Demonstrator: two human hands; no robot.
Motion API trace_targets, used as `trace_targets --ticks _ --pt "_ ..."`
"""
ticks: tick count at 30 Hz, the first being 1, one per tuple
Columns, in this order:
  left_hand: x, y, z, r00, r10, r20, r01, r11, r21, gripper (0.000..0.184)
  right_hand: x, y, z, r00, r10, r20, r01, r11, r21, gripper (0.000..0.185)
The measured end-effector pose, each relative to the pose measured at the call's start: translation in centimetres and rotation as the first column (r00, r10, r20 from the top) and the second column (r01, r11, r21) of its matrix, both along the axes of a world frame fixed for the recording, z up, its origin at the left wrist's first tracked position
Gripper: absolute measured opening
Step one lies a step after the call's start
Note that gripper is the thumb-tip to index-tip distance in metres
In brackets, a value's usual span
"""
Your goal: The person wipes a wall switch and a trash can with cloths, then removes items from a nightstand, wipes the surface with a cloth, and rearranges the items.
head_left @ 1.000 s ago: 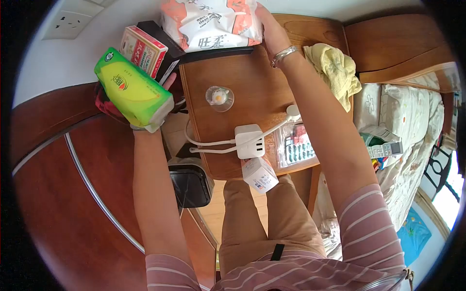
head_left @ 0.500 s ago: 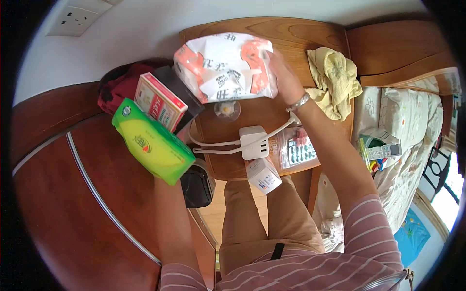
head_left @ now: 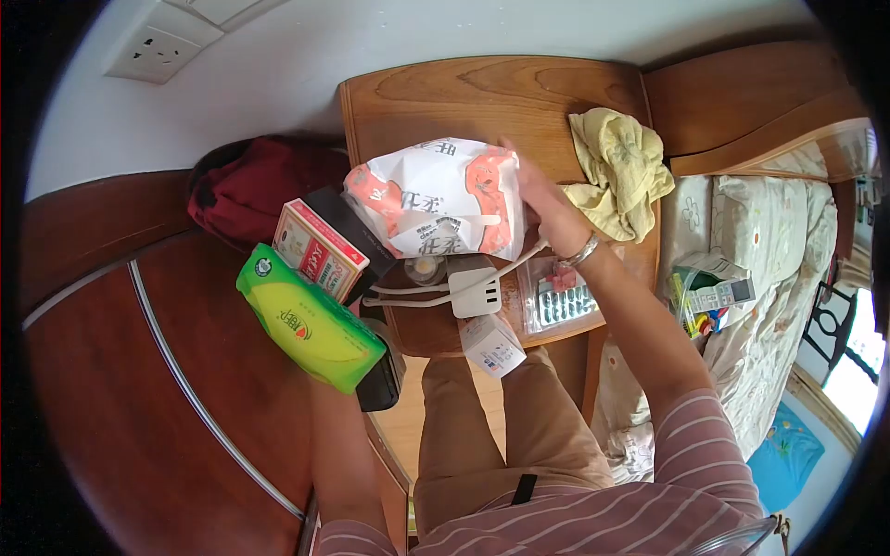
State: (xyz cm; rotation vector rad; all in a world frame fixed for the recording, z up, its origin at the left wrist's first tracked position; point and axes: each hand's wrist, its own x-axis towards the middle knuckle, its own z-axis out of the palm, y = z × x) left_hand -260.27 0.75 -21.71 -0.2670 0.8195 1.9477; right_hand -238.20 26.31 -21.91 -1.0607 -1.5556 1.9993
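Note:
A white and orange tissue pack (head_left: 436, 196) is above the wooden tabletop, and my right hand (head_left: 545, 206) grips its right end. My left hand is hidden under a green tissue pack (head_left: 311, 320), which it supports; only my left forearm (head_left: 345, 454) shows below. Against the green pack leans a red and white box (head_left: 320, 250). A black box (head_left: 348, 222) lies between that box and the white pack, partly covered. Just below the white pack are a white power strip (head_left: 475, 289) with cables and a small clear dish (head_left: 425, 270), partly covered.
A small white box (head_left: 492, 346) sits at the table's (head_left: 445, 88) near edge, beside a clear pack of capsules (head_left: 564, 301). A yellow cloth (head_left: 619, 162) lies at the right. Dark red fabric (head_left: 260, 190) is left, a black container (head_left: 378, 385) below, and a bed (head_left: 765, 324) right.
Both hands have come nearer to me, bringing the tissue packs and boxes off the back of the table. The green pack has also moved right, and my left fingers have gone out of sight.

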Motion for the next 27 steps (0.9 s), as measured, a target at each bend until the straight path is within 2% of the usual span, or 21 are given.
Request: trace_targets --ticks 2,4,5,6,7,9,12,15,16,17,18,19,20,21,22,23,24,27 --pt "0.1 0.1 0.0 1.000 0.006 0.004 -0.006 1.000 0.012 0.064 0.7 0.8 -1.0 0.981 -0.143 -0.129 0.135 0.989 -0.066 0.049" --pt "0.0 0.1 0.1 1.000 0.016 0.012 -0.017 0.999 0.027 0.064 2.2 2.6 3.8 0.974 -0.175 0.142 0.129 0.951 0.282 0.059" --pt "-0.1 0.1 0.1 1.000 0.024 0.017 -0.025 0.999 0.034 0.064 3.4 3.9 4.1 0.857 -0.255 0.448 -0.135 0.727 0.673 0.065" --pt "-0.1 0.1 0.0 0.999 0.027 0.023 -0.028 0.999 0.037 0.064 4.5 5.2 4.3 0.646 -0.458 0.610 -0.491 0.362 0.792 0.072" --pt "0.0 0.1 0.1 0.999 0.034 0.027 -0.035 0.998 0.044 0.064 5.5 5.1 3.5 0.480 -0.582 0.657 -0.587 0.344 0.733 0.079" --pt "0.0 0.2 0.0 0.998 0.052 0.040 -0.054 0.997 0.062 0.064 7.8 6.2 0.2 0.390 -0.528 0.754 -0.552 0.521 0.651 0.080" --pt "0.1 -0.2 -0.2 0.995 0.079 0.055 -0.083 0.994 0.069 0.064 7.5 7.7 -0.7 0.433 -0.475 0.766 -0.533 0.551 0.643 0.074" --pt "0.1 -0.6 -0.6 0.993 0.094 0.065 -0.099 0.992 0.076 0.063 4.4 8.7 -1.0 0.560 -0.431 0.707 -0.525 0.476 0.706 0.067" --pt "0.2 -0.7 -0.7 0.993 0.093 0.068 -0.098 0.992 0.073 0.063 2.4 8.8 -1.0 0.619 -0.371 0.693 -0.498 0.497 0.711 0.062" --pt "0.2 -0.7 -0.7 0.993 0.091 0.070 -0.096 0.993 0.075 0.063 0.4 9.5 -2.2 0.675 -0.319 0.665 -0.568 0.351 0.745 0.063" --pt "0.2 -0.8 -0.9 0.993 0.089 0.074 -0.095 0.993 0.075 0.063 -3.2 8.7 -0.3 0.628 -0.179 0.757 -0.633 0.449 0.631 0.062" --pt "0.1 -0.7 -1.0 0.993 0.089 0.078 -0.095 0.993 0.077 0.063 -5.3 9.0 -1.7 0.775 -0.059 0.629 -0.597 0.256 0.760 0.064" --pt "0.1 -0.8 -1.0 0.993 0.087 0.081 -0.093 0.993 0.076 0.063 -8.4 9.0 -1.1 0.740 0.106 0.664 -0.671 0.180 0.719 0.061" --pt "0.1 -0.6 -1.1 0.993 0.087 0.084 -0.093 0.993 0.077 0.063 -10.9 9.2 -2.3 0.817 0.170 0.551 -0.550 -0.055 0.833 0.055" --pt "0.1 -0.6 -1.2 0.993 0.083 0.084 -0.089 0.993 0.079 0.063 -13.3 9.5 -2.0 0.714 0.312 0.626 -0.609 -0.164 0.776 0.052" --pt "-0.1 -0.4 -1.2 0.994 0.074 0.083 -0.081 0.993 0.080 0.063 -15.5 9.9 -2.4 0.688 0.449 0.570 -0.531 -0.225 0.817 0.050" --pt "-0.1 -0.3 -1.2 0.994 0.072 0.080 -0.078 0.994 0.078 0.063 -17.1 10.0 -1.7 0.615 0.528 0.586 -0.471 -0.350 0.810 0.051" --pt "-0.2 -0.1 -1.3 0.994 0.069 0.081 -0.075 0.995 0.073 0.063 -17.9 10.3 -1.5 0.584 0.546 0.600 -0.491 -0.351 0.798 0.051"
